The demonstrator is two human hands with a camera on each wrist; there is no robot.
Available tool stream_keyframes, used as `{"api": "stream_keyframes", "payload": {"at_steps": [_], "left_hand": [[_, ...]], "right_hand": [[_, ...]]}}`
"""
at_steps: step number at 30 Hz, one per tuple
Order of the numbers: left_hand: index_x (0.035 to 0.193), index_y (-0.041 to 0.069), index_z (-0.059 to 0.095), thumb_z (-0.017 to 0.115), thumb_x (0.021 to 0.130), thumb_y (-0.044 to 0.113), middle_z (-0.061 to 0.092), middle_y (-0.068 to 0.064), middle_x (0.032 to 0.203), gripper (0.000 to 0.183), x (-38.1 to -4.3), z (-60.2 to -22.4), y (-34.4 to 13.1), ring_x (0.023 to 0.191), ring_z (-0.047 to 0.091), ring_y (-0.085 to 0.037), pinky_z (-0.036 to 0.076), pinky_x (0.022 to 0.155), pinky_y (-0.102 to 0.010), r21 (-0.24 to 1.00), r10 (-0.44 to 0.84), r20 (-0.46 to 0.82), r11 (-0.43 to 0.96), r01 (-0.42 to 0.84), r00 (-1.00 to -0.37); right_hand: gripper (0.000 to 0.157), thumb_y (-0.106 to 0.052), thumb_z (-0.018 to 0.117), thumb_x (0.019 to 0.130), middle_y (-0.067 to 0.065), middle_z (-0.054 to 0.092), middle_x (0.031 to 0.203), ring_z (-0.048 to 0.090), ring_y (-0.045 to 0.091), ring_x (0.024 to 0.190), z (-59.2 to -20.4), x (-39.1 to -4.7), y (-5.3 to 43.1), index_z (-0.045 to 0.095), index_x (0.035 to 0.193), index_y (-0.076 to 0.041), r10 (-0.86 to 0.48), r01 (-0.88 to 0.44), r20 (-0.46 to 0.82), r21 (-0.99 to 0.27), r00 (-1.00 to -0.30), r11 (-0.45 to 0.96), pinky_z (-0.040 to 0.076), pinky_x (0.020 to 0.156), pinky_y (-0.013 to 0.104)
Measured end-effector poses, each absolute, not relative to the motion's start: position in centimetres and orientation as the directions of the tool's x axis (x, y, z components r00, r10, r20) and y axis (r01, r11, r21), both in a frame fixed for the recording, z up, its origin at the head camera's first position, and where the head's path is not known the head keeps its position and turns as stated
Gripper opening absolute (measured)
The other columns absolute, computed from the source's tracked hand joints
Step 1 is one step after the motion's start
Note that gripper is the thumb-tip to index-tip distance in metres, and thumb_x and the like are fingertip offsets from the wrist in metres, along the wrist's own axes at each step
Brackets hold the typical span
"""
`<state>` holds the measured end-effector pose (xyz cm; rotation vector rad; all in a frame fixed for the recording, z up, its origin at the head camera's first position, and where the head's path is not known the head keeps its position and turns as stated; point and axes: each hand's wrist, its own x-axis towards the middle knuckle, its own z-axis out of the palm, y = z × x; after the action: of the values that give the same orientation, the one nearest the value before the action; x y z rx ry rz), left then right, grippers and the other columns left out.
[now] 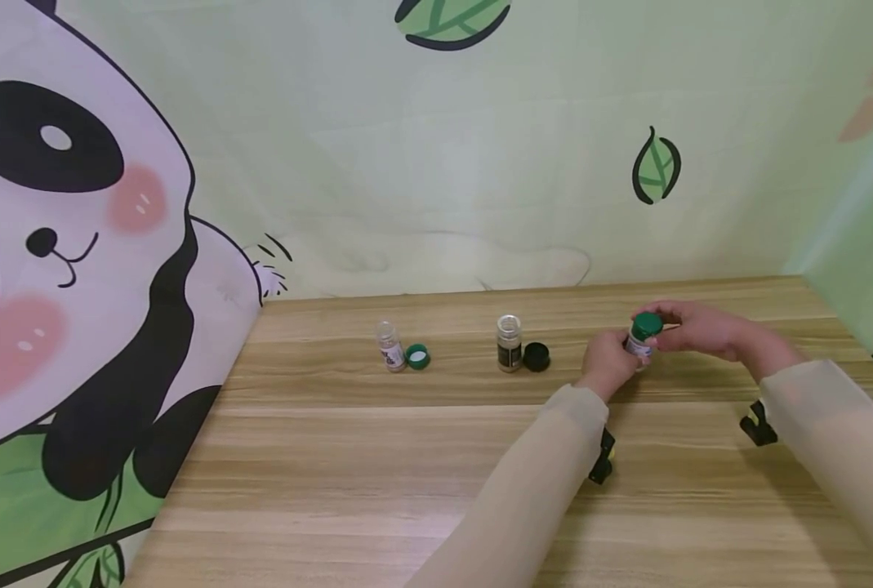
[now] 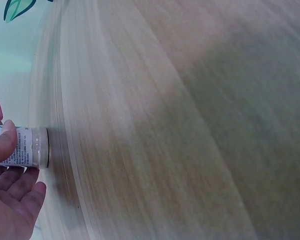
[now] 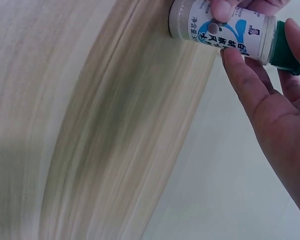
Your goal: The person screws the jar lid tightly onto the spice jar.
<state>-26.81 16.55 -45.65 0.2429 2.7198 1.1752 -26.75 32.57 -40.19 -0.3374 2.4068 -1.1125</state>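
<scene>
A spice jar (image 1: 638, 347) with a white and blue label and a green cap (image 1: 648, 323) stands upright between both hands at the right of the table. My left hand (image 1: 603, 362) grips its body, thumb across the label. My right hand (image 1: 708, 329) has its thumb and fingers around the green cap. In the left wrist view the jar's clear base (image 2: 42, 147) is close over the wood. The right wrist view shows the label (image 3: 230, 27) with dark characters, and a finger of the right hand (image 3: 277, 117) reaching along the jar.
Left of the hands stands an uncapped jar with a dark label (image 1: 509, 347), a black cap (image 1: 536, 357) beside it. Further left is a clear uncapped jar (image 1: 390, 347) next to a green cap (image 1: 417, 356). A printed panda backdrop (image 1: 348, 163) rises behind the wooden table (image 1: 318, 490).
</scene>
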Motion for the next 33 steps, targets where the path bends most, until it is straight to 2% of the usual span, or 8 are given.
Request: {"api": "stream_keyframes", "payload": {"at_steps": [3, 9, 15, 21, 29, 33], "left_hand": [[0.107, 0.018, 0.076, 0.082, 0.082, 0.022, 0.077, 0.006, 0.1, 0.027, -26.8, -45.8, 16.5, 0.091, 0.067, -0.004, 0.049, 0.08, -0.014, 0.739, 0.22, -0.084, 0.668, 0.087, -0.972], [0.105, 0.017, 0.077, 0.082, 0.081, 0.021, 0.077, 0.005, 0.098, 0.026, -26.8, -45.9, 16.4, 0.088, 0.066, -0.004, 0.048, 0.078, -0.013, 0.745, 0.227, -0.064, 0.659, 0.105, -0.972], [0.106, 0.018, 0.076, 0.082, 0.081, 0.023, 0.077, 0.007, 0.099, 0.026, -26.8, -45.8, 16.4, 0.088, 0.066, -0.004, 0.047, 0.077, -0.012, 0.72, 0.228, -0.058, 0.684, 0.117, -0.972], [0.11, 0.02, 0.076, 0.081, 0.082, 0.024, 0.077, 0.007, 0.101, 0.029, -26.7, -45.8, 16.4, 0.093, 0.067, -0.003, 0.048, 0.079, -0.012, 0.719, 0.229, -0.057, 0.685, 0.119, -0.972], [0.11, 0.021, 0.076, 0.082, 0.081, 0.023, 0.077, 0.008, 0.102, 0.03, -26.8, -45.8, 16.4, 0.093, 0.067, -0.003, 0.048, 0.079, -0.012, 0.721, 0.232, -0.058, 0.682, 0.12, -0.971], [0.11, 0.02, 0.076, 0.081, 0.082, 0.023, 0.077, 0.008, 0.103, 0.029, -26.8, -45.9, 16.4, 0.095, 0.067, -0.003, 0.048, 0.081, -0.012, 0.719, 0.235, -0.051, 0.683, 0.128, -0.971]], "right_hand": [[0.058, -0.014, 0.06, 0.096, 0.028, 0.047, 0.14, 0.053, 0.024, 0.117, -40.4, -26.6, 32.5, 0.035, 0.145, 0.005, -0.398, -0.029, -0.294, -0.773, -0.869, 0.633, 0.049, 0.098, 0.041], [0.053, -0.011, 0.059, 0.096, 0.029, 0.046, 0.139, 0.051, 0.015, 0.111, -40.9, -26.4, 32.3, 0.038, 0.142, 0.006, -0.376, -0.034, -0.248, -0.795, -0.893, 0.606, 0.048, 0.088, 0.026], [0.053, -0.016, 0.059, 0.098, 0.031, 0.042, 0.141, 0.049, 0.026, 0.119, -41.4, -26.0, 32.0, 0.037, 0.141, 0.006, -0.34, -0.016, -0.227, -0.812, -0.913, 0.584, 0.05, 0.087, 0.023], [0.053, -0.017, 0.058, 0.099, 0.032, 0.041, 0.142, 0.048, 0.029, 0.121, -41.7, -25.8, 31.8, 0.035, 0.141, 0.007, -0.319, -0.006, -0.221, -0.814, -0.922, 0.581, 0.049, 0.087, 0.022], [0.053, -0.018, 0.056, 0.1, 0.036, 0.034, 0.147, 0.042, 0.044, 0.13, -41.9, -25.3, 31.5, 0.032, 0.141, 0.008, -0.298, 0.009, -0.211, -0.829, -0.931, 0.559, 0.047, 0.095, 0.036], [0.052, -0.019, 0.056, 0.1, 0.035, 0.034, 0.146, 0.042, 0.044, 0.13, -41.9, -25.1, 31.3, 0.033, 0.14, 0.007, -0.284, 0.018, -0.203, -0.841, -0.937, 0.541, 0.047, 0.091, 0.029]]}}
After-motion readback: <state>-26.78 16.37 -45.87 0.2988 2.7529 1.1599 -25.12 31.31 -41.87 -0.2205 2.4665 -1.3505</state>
